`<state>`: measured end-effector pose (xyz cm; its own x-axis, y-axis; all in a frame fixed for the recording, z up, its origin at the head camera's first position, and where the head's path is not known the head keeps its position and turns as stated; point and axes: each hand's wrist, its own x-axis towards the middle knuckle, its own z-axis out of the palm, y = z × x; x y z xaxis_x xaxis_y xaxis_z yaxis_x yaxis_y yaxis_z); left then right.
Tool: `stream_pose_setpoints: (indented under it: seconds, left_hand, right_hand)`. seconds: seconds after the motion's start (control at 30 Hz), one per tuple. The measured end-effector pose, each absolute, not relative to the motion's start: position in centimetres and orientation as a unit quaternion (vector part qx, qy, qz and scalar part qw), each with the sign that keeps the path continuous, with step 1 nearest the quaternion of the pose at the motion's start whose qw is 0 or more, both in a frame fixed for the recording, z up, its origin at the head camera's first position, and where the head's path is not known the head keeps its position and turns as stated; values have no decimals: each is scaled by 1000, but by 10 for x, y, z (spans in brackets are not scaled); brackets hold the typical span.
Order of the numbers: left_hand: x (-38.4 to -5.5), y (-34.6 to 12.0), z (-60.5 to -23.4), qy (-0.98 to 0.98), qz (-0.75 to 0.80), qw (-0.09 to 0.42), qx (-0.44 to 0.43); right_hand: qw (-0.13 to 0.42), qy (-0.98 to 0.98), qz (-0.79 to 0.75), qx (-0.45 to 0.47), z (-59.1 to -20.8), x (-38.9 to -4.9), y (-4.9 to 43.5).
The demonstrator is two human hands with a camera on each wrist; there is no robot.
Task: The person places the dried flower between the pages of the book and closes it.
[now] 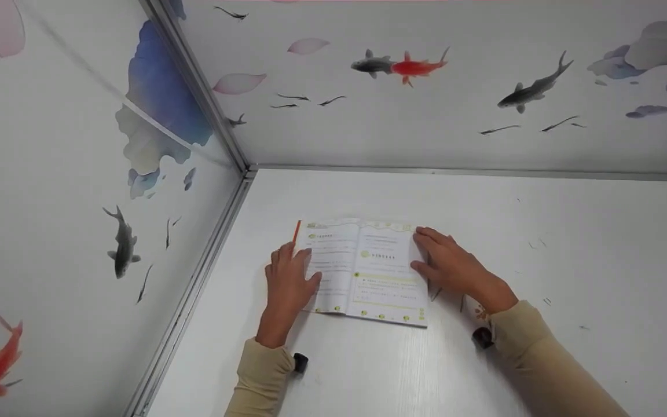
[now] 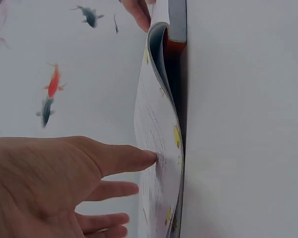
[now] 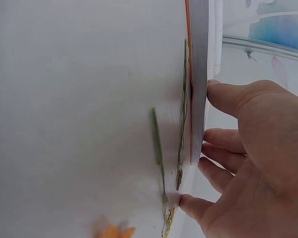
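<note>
An open book point(image 1: 385, 243) with printed white pages lies on the white table. My left hand point(image 1: 288, 284) rests on its left page, fingers spread along the outer edge. In the left wrist view, the thumb of that hand point(image 2: 49, 178) touches the page, which bows up from the table. At the book's right edge lies my right hand point(image 1: 455, 263), its fingers extended. The right wrist view shows the fingertips of this hand point(image 3: 268, 129) touching the side of the thick page block point(image 3: 200, 74), above an orange-edged cover. Neither hand is curled round the book.
White panels with painted fish point(image 1: 417, 68) stand behind and to the left of the table point(image 1: 368, 370). Metal rails point(image 1: 194, 301) run along their bases. Thin green stem-like strips point(image 3: 184, 104) appear beside the book. Dark devices point(image 1: 482, 337) sit at both wrists.
</note>
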<state>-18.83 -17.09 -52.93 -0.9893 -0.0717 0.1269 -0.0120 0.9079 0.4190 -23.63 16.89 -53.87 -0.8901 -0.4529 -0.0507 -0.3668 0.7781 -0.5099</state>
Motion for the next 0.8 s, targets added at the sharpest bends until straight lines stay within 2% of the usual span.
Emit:
stream_pose_setpoints:
  seconds: [0.2, 0.3, 0.43, 0.8]
  left_hand:
    - [-193, -159, -535, -968, -174, 105, -145]
    - [-195, -149, -536, -965, -141, 106, -193]
    - [-199, -135, -537, -967, -140, 99, -191]
    - [-197, -122, -542, -979, -144, 35, -138]
  right_hand:
    - [93, 940, -248, -215, -539, -237, 169]
    - [97, 940, -248, -213, -538, -237, 169]
    - [96, 940, -248, -213, -538, -236, 169]
    - [93, 927, -283, -229, -542, -237, 176]
